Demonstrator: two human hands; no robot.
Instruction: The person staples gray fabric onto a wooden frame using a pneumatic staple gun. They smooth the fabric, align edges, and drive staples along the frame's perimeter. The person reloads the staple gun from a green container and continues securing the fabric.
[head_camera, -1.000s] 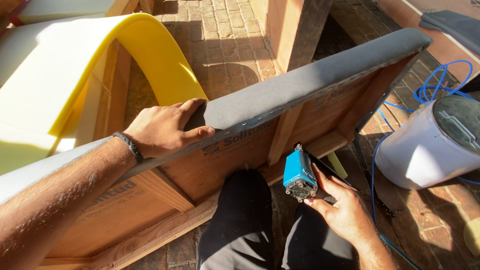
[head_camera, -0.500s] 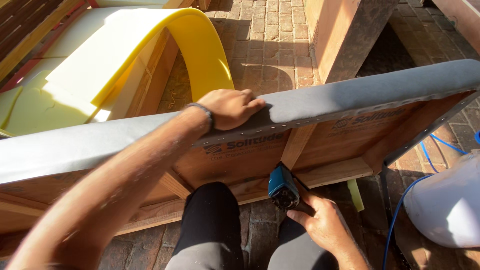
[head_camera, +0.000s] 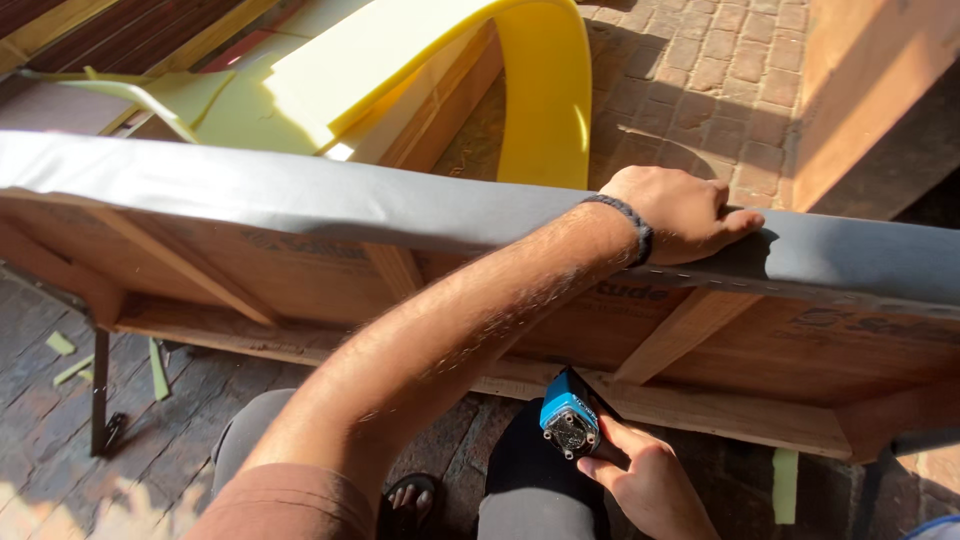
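Note:
My left hand (head_camera: 680, 212) lies flat on the grey fabric-covered top edge (head_camera: 300, 195) of a wooden furniture frame (head_camera: 320, 285) that stands on its side, pressing the fabric down; a dark band is around the wrist. Low in the picture my right hand (head_camera: 645, 480) grips a blue and black staple gun (head_camera: 570, 420), held just below the frame's lower wooden rail (head_camera: 700, 405), nose toward the wood. My knees in dark trousers (head_camera: 530, 480) are under the frame.
A curved sheet of yellow foam (head_camera: 540, 90) leans on boards behind the frame. Brick paving (head_camera: 720, 70) lies all around. A large wooden panel (head_camera: 870, 90) stands at upper right. Foam scraps (head_camera: 60, 345) and a metal leg (head_camera: 100, 390) are at lower left.
The view has swung left and downward. My left hand stays on the grey edge. My right hand with the staple gun has kept close below the lower rail; the white bucket is out of sight.

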